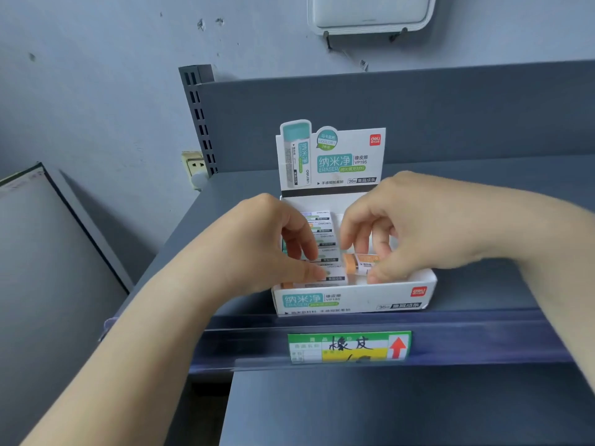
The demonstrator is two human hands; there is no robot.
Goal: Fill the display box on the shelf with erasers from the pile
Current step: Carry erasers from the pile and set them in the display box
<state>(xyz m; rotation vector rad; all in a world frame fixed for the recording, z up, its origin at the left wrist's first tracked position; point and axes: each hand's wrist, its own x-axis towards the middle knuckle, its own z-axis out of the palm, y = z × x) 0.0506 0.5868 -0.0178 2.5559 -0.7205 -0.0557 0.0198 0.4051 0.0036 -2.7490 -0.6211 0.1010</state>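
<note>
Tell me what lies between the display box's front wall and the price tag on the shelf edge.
In the head view, only a bare strip of grey shelf and its clear rail separate the display box from the price tag below it.

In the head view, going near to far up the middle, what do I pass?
Lower shelf → price label → display box front wall → orange eraser held in the right hand's fingers → header card → shelf back panel → wall.
</note>
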